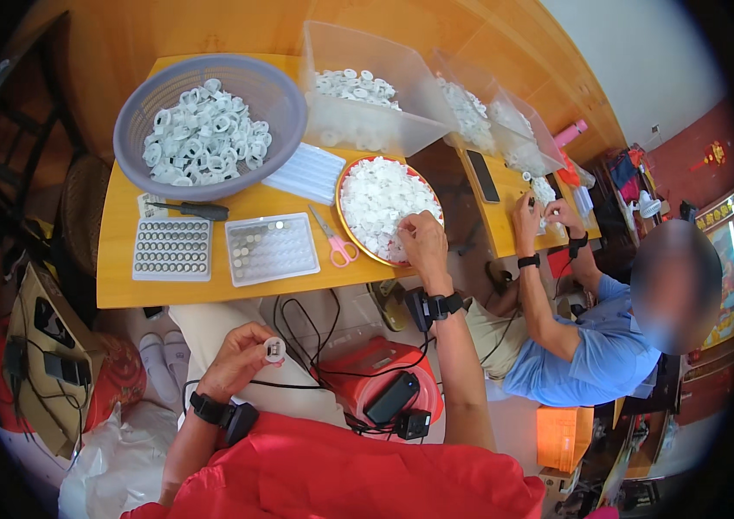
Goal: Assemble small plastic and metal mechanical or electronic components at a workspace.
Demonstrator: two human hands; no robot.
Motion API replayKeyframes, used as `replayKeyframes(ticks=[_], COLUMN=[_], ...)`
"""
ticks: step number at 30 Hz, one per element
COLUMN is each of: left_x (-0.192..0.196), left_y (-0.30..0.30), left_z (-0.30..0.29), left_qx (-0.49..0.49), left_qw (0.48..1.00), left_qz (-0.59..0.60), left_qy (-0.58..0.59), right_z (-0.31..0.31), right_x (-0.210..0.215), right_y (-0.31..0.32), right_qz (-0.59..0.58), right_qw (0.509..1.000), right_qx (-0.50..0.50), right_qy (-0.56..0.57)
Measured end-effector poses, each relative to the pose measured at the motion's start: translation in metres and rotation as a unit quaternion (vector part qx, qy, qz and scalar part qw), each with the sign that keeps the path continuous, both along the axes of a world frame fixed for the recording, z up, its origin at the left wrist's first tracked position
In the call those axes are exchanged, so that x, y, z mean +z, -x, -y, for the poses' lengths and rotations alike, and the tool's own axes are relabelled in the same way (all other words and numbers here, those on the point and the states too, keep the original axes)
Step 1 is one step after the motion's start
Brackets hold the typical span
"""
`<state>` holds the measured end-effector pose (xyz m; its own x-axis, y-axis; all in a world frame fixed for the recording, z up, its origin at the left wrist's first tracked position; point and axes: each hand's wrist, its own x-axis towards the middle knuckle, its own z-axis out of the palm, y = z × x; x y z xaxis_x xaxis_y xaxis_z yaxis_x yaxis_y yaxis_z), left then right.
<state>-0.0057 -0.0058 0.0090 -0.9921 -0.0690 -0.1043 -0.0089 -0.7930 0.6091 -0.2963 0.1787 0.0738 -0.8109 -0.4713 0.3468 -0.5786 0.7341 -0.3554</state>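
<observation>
My left hand (pixel 237 362) is closed, pinching a small round white plastic housing (pixel 274 349) with metal parts inside, in front of the table edge. My right hand (pixel 425 246) is over the right side of a round plate (pixel 343 227) with a red and yellow rim, heaped with small white plastic pieces (pixel 382 203). Its fingertips are pressed together at the pieces; whatever they hold is hidden. Pink-handled scissors (pixel 343 251) lie just left of the plate. Further left are a clear tray (pixel 298 270) partly filled with button cells and another tray (pixel 171 275) full of them.
A grey basket (pixel 291 104) of white housings stands at the back left, beside a clear bin (pixel 384 130) of similar parts. A screwdriver (pixel 202 210) lies before the basket. At right, a co-worker in blue (pixel 557 376) handles small parts. Cables and a red stool (pixel 384 359) are below.
</observation>
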Motion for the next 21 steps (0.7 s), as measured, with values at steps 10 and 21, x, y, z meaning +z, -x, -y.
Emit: replayKeyframes(ticks=[10,21], left_x=[-0.004,-0.002], left_y=[-0.003,-0.008], left_z=[0.0,-0.001], left_qx=[-0.001,0.007], left_qw=[0.999,1.0], left_qz=[-0.02,-0.003], left_qy=[-0.028,-0.014], right_z=[-0.009,0.008], right_x=[0.016,0.043], right_y=[-0.003,-0.065], right_qz=[0.37,0.576], right_qw=[0.881,0.694], right_qx=[-0.019,0.073], right_qy=[0.293,0.426])
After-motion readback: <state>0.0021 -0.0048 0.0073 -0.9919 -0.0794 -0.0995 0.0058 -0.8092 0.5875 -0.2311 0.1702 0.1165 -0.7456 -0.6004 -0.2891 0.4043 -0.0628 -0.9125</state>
